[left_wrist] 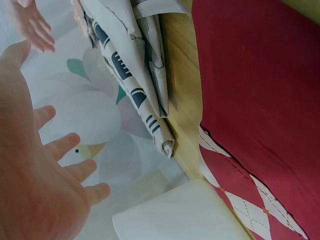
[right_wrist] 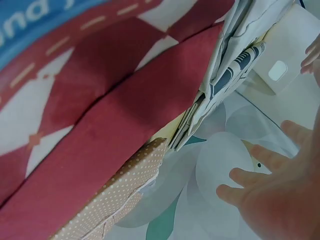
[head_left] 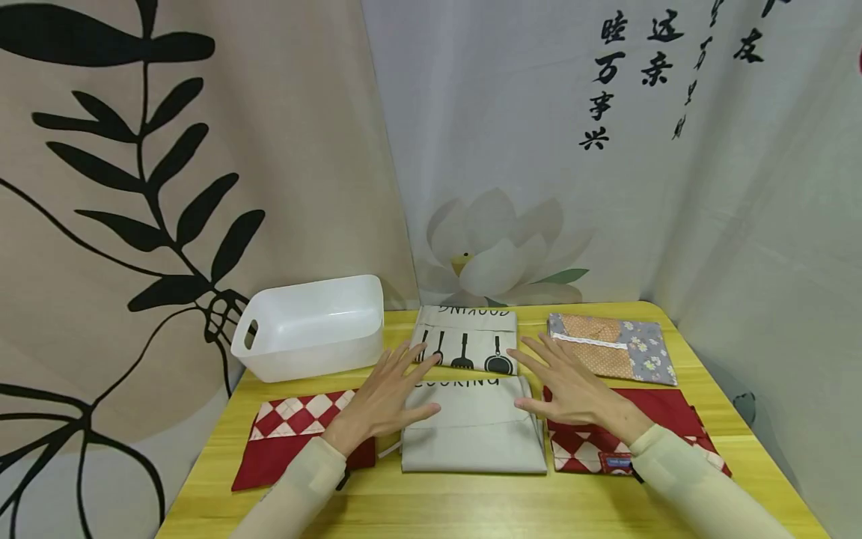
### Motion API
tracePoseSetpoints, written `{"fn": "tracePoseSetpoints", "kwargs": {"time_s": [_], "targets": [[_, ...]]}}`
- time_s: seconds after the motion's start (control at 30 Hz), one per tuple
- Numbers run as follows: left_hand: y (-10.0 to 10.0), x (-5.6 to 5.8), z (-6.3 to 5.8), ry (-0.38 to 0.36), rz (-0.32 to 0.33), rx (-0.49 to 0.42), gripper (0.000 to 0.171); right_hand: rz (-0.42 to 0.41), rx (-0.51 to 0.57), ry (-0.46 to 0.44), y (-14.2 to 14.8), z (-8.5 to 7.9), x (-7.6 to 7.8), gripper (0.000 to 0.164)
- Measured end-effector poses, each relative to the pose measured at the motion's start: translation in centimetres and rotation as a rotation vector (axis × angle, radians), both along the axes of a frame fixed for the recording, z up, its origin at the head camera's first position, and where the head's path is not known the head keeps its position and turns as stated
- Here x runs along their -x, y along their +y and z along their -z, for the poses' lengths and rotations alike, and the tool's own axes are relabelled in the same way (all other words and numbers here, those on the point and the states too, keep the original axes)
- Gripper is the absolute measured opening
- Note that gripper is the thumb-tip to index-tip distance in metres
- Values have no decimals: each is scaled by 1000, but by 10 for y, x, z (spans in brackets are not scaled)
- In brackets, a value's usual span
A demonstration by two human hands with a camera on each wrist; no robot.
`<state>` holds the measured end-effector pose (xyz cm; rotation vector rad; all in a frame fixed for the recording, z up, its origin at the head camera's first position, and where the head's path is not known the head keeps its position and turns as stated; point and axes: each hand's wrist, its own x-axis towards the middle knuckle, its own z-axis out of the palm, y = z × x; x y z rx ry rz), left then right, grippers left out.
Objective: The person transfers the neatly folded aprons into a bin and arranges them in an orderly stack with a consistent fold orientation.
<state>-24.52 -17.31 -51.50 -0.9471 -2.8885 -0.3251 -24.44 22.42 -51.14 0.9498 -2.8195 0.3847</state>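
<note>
My left hand, fingers spread, is held above the table between a folded red cloth with a checked band and a folded light-grey cloth. My right hand, also spread, hovers over a second folded red checked cloth with a blue label. Both hands hold nothing; the wrist views show gaps between palms and cloths. Behind the grey cloth lies a folded white cloth printed with cooking tools. A folded tan-dotted and grey floral cloth lies at the back right, just beyond my right hand.
A white plastic basin with a handle slot stands at the back left, overhanging the table's left edge. The yellow wooden table backs against hanging curtains with leaf, lotus and lettering prints.
</note>
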Motion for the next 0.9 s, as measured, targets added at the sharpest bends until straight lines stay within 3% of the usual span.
{"fn": "tracePoseSetpoints", "kwargs": {"time_s": [0.37,0.6,0.9], "targets": [[1,-6,1,-1,-27,-28,89,5,31,1,-1,3,-9,97],[0,-15,4,-24,-52,-72,89,5,64,51,-1,9,-14,97],[1,-30,7,-71,-84,-104,88,27,100,32,-4,15,-22,96]]}}
